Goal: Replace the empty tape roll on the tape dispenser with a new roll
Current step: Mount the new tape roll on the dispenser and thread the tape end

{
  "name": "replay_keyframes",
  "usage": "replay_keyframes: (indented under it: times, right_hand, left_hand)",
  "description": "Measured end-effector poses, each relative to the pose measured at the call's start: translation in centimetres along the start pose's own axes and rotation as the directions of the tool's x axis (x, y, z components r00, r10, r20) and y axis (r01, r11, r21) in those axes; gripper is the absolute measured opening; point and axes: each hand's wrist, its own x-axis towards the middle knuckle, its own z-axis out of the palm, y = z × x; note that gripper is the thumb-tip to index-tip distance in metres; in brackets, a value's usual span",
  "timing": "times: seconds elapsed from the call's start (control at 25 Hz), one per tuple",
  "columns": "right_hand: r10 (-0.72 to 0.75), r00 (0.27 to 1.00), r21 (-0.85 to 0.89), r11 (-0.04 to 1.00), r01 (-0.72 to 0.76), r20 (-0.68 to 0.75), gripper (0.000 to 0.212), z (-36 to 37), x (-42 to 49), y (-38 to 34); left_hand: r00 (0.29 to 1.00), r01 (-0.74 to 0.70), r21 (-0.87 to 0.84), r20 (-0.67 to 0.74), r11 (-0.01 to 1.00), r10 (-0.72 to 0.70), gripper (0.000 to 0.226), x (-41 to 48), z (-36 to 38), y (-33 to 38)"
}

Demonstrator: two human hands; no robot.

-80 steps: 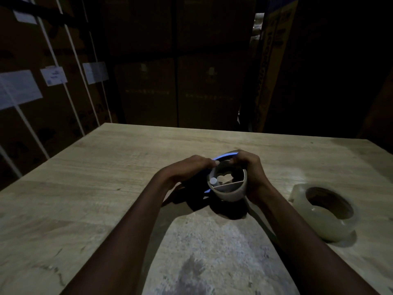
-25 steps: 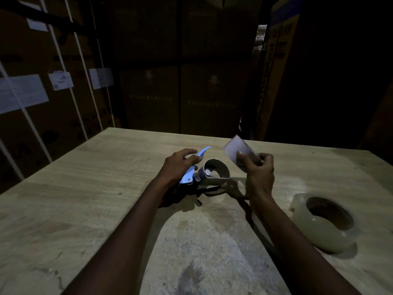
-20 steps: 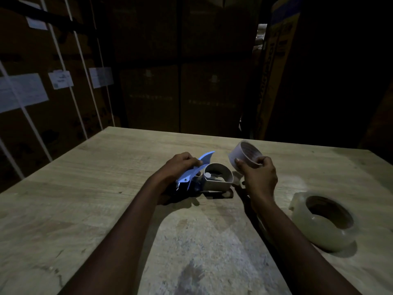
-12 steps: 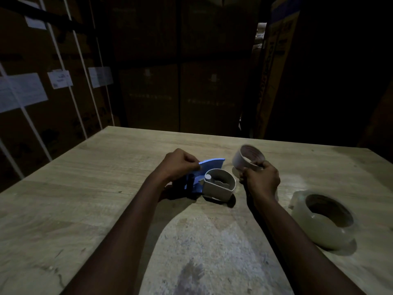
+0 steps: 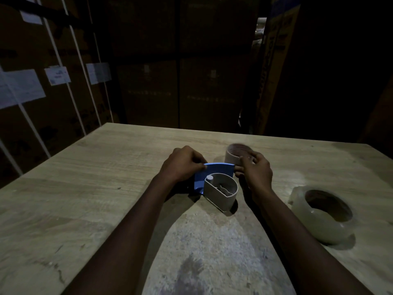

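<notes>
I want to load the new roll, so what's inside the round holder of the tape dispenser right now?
No roll sits in the tape dispenser: only a white peg and a curved inner part show. Its near wall hides the bottom.

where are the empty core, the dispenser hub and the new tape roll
empty core (image 5: 231, 159), head view, on its outer wall
dispenser hub (image 5: 220, 196), head view, on its grey side
new tape roll (image 5: 314, 225), head view, on its near outer wall

Both hands meet at frame centre.
Left hand (image 5: 182, 165) pinches with curled fingers; right hand (image 5: 256, 170) hovers, fingers loosely bent.
</notes>
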Motion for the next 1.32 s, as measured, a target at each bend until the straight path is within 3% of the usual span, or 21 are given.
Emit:
replay_keyframes:
  times: [0.12, 0.28, 0.4, 0.52, 0.68, 0.8, 0.92, 1.12, 1.2, 1.32]
  right_hand:
    - [-0.085, 0.996, -0.138, 0.987, 0.081, -0.026, 0.041, -0.1, -0.9, -1.3]
    - [-0.302, 0.953, -0.359, 0.887, 0.292, 0.027, 0.04, -0.9, -2.5, -3.7]
    - [-0.451, 0.888, -0.44, 0.782, 0.441, 0.088, 0.03, -2.7, -3.4, -5.2]
    - [-0.513, 0.856, -0.514, 0.717, 0.471, 0.069, 0.025, -5.7, -3.9, -6.3]
    - [-0.479, 0.878, -0.735, 0.588, 0.339, 0.022, 0.022, -11.1, -5.0, -6.3]
    - [-0.325, 0.945, -0.874, 0.445, 0.194, 0.044, 0.027, -14.0, -6.0, -5.5]
    - [-0.178, 0.981, -0.933, 0.334, 0.132, 0.075, 0.029, -14.9, -6.8, -4.9]
    - [-0.167, 0.981, -0.923, 0.352, 0.155, 0.101, 0.019, -14.5, -7.7, -5.0]
    - [-0.212, 0.97, -0.911, 0.366, 0.191, 0.119, 0.017, -14.1, -7.9, -5.2]
    - [-0.352, 0.924, -0.894, 0.351, 0.277, 0.149, 0.023, -13.3, -7.7, -5.6]
  left_hand:
    - [0.999, -0.01, 0.031, -0.037, 0.999, 0.011, 0.022, -0.2, 0.3, 0.8]
    - [0.987, -0.025, 0.069, -0.158, 0.997, 0.035, 0.028, -1.0, 0.5, 3.2]
    - [0.96, -0.163, -0.106, -0.246, 0.981, 0.133, 0.026, -2.3, 1.7, 6.5]
    - [0.928, -0.337, -0.167, -0.224, 0.926, 0.298, 0.021, -3.6, 4.1, 10.2]
    - [0.936, -0.352, -0.291, -0.13, 0.89, 0.328, 0.032, -3.8, 8.3, 13.1]
    - [0.97, -0.223, -0.371, 0.012, 0.901, 0.244, 0.049, -4.0, 11.0, 13.9]
    - [0.97, -0.142, -0.399, 0.128, 0.906, 0.209, 0.045, -4.4, 12.2, 14.0]
    - [0.962, -0.168, -0.437, 0.123, 0.884, 0.244, 0.038, -5.0, 11.9, 13.7]
    - [0.962, -0.171, -0.432, 0.12, 0.885, 0.244, 0.036, -5.3, 11.7, 13.8]
    - [0.971, -0.215, -0.416, 0.009, 0.884, 0.241, 0.039, -4.9, 10.7, 13.8]
